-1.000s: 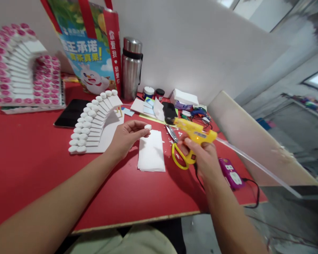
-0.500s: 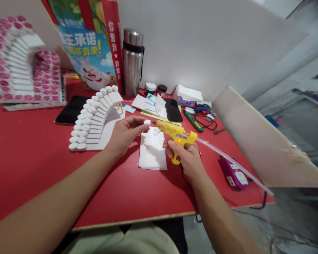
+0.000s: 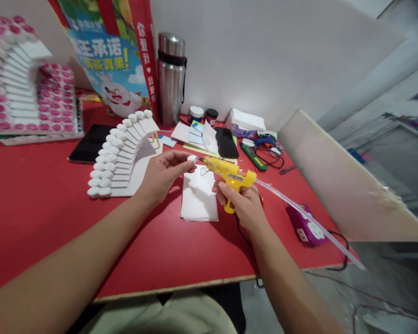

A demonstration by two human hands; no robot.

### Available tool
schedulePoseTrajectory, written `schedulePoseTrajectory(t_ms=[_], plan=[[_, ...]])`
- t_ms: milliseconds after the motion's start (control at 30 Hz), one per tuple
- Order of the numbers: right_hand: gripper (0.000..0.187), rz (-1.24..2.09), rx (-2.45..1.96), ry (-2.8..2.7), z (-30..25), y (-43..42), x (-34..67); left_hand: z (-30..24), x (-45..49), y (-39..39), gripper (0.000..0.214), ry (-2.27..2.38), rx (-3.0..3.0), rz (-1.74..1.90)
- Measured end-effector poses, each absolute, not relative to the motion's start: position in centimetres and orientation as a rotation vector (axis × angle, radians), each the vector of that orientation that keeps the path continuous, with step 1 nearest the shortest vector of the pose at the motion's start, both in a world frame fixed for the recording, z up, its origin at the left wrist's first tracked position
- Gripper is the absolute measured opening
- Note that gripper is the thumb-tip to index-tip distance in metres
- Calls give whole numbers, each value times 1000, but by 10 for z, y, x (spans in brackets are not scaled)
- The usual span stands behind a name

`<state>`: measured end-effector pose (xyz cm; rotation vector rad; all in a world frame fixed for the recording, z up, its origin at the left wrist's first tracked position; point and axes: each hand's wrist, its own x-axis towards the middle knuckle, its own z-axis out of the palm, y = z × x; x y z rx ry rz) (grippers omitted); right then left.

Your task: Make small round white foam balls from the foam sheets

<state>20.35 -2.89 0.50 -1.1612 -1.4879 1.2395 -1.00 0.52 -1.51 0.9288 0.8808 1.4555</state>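
My left hand [image 3: 163, 174] pinches a small white foam piece [image 3: 192, 158] between thumb and fingertips above the red table [image 3: 38, 208]. My right hand [image 3: 242, 204] is wrapped round the grip of a yellow glue gun [image 3: 230, 174]. The gun's nozzle touches the foam piece, and a long clear glue stick [image 3: 306, 222] trails out of its back to the right. Below both hands lies a stack of white foam sheets [image 3: 199, 197]. A white stepped foam model [image 3: 123, 155] edged with round white pieces stands just left of my left hand.
A larger pink-dotted foam model [image 3: 28, 93] stands at far left, a dark tablet [image 3: 90, 144] beside it. A printed bag [image 3: 114, 60], a steel flask [image 3: 170, 79], small jars, a black case [image 3: 226, 143], cables and a purple device [image 3: 304, 227] crowd the back and right. A tilted board [image 3: 334, 185] leans at right.
My right hand brought the glue gun left until its nozzle met the foam piece in my left hand. The yellow scissors are now hidden behind my right hand.
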Motion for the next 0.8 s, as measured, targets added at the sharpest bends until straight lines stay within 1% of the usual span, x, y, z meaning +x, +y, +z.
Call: schedulePoseTrajectory(t_ms=[233, 567, 800], plan=[[32, 1159, -1244, -1534, 7, -31, 204, -13, -9, 4, 28, 896, 938, 1448], [33, 1146, -1257, -1531, 7, -32, 202, -14, -10, 4, 30, 912, 923, 1431], [38, 1141, -1258, -1566, 11, -34, 200, -12, -9, 4, 30, 904, 894, 1431]])
